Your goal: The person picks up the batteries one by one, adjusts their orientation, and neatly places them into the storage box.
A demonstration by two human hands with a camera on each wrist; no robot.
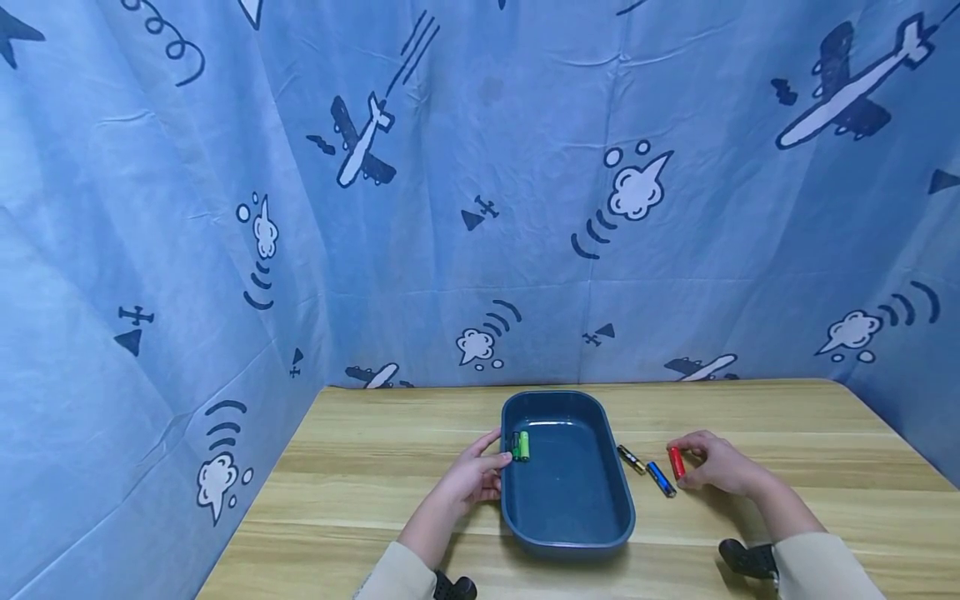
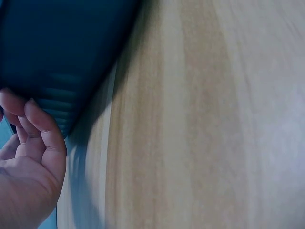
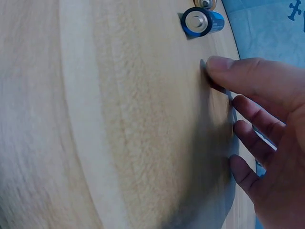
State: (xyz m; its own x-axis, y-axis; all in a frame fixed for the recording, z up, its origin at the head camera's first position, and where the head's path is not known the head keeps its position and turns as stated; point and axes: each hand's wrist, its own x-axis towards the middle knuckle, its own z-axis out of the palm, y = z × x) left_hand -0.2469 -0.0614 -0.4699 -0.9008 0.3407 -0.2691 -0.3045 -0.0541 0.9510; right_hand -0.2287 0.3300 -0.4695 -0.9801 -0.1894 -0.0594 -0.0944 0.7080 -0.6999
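At the dark blue rectangular basin (image 1: 567,547), my left hand (image 1: 472,479) grips the left wall, thumb over the rim and fingers outside. Inside, by that wall, lie a bright green battery (image 1: 524,447) and a darker green one (image 1: 515,447). To the right of the basin, my right hand (image 1: 718,467) pinches a red battery (image 1: 677,462) end to end between thumb and fingers, low over the table. The right wrist view hides that battery behind the thumb. Just left of it lie a blue battery (image 1: 661,480) and a black-and-gold battery (image 1: 632,459).
A wood-grain table (image 1: 360,467) carries everything. Behind it and along the sides hangs a blue curtain (image 1: 525,250) printed with planes and clouds. Each wrist wears a black device, the right one (image 1: 746,558) close over the table.
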